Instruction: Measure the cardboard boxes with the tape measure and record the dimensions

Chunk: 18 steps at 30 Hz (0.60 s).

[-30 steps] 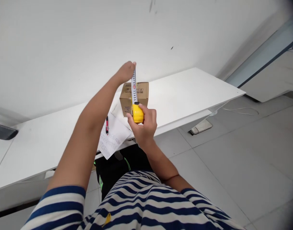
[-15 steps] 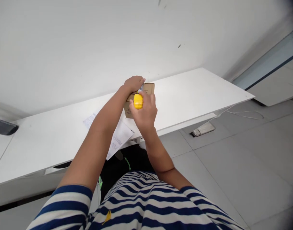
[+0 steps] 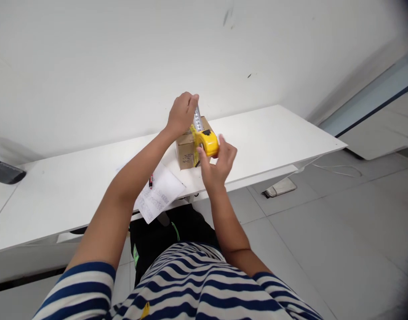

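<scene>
A yellow tape measure (image 3: 208, 141) is held between the thumb and fingers of my right hand (image 3: 220, 164). A short length of its silver blade (image 3: 197, 118) runs up from the case. My left hand (image 3: 183, 112) pinches the far end of that blade. Below and behind the tape measure, a brown cardboard box (image 3: 184, 152) stands on the white table (image 3: 257, 133). Dark marks show on its near face, and the tape measure and my right hand partly cover it. The tape measure appears lifted above the box.
Printed paper sheets (image 3: 159, 195) lie at the table's front edge, overhanging it slightly, with a red and black pen (image 3: 151, 181) on top. A dark object (image 3: 5, 172) sits at the far left. The white wall (image 3: 123, 66) rises behind the table.
The tape measure has moved up and right off the box and turned, showing its side. My left hand has risen with the blade end. The pen on the papers has come into view.
</scene>
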{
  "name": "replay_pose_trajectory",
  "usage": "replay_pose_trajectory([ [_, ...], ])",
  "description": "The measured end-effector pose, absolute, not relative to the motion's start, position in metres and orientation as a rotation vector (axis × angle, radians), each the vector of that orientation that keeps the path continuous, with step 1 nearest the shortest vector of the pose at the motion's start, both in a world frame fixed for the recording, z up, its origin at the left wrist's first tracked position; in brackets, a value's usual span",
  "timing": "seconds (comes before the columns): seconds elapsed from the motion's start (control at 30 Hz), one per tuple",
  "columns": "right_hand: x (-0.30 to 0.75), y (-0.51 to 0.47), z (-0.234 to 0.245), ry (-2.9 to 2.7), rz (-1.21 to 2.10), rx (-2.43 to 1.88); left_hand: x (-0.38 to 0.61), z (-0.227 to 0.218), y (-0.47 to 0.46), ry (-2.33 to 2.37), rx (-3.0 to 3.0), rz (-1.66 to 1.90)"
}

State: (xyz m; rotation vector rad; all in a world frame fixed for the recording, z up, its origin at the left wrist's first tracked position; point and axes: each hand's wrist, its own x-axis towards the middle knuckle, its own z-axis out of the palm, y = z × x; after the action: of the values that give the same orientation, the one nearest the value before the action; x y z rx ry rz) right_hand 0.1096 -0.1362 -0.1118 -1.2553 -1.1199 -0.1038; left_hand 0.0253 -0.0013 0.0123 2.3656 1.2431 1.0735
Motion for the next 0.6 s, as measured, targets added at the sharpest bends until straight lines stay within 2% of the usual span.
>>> replay_pose_trajectory([
  [0.13, 0.132, -0.154, -0.128, -1.193, -0.024, -1.209, 0.014, 0.019, -0.049, 1.049, 2.333, 0.829],
  [0.23, 0.135, -0.162, -0.136, -1.144, -0.151, -1.241, 0.015, 0.005, -0.061, 1.003, 2.508, 0.670],
  [0.33, 0.135, -0.168, -0.143, -1.014, -0.207, -1.278, 0.014, -0.013, -0.051, 1.210, 2.584, 0.561],
  [0.43, 0.140, -0.172, -0.149, -0.902, -0.076, -1.247, -0.008, -0.033, -0.039, 1.368, 2.524, 0.460],
  [0.5, 0.147, -0.172, -0.152, -0.833, 0.074, -1.183, -0.038, -0.051, -0.038, 1.294, 2.504, 0.540],
  [0.6, 0.157, -0.168, -0.152, -0.742, 0.285, -1.077, -0.088, -0.086, -0.050, 1.153, 2.393, 0.884],
])
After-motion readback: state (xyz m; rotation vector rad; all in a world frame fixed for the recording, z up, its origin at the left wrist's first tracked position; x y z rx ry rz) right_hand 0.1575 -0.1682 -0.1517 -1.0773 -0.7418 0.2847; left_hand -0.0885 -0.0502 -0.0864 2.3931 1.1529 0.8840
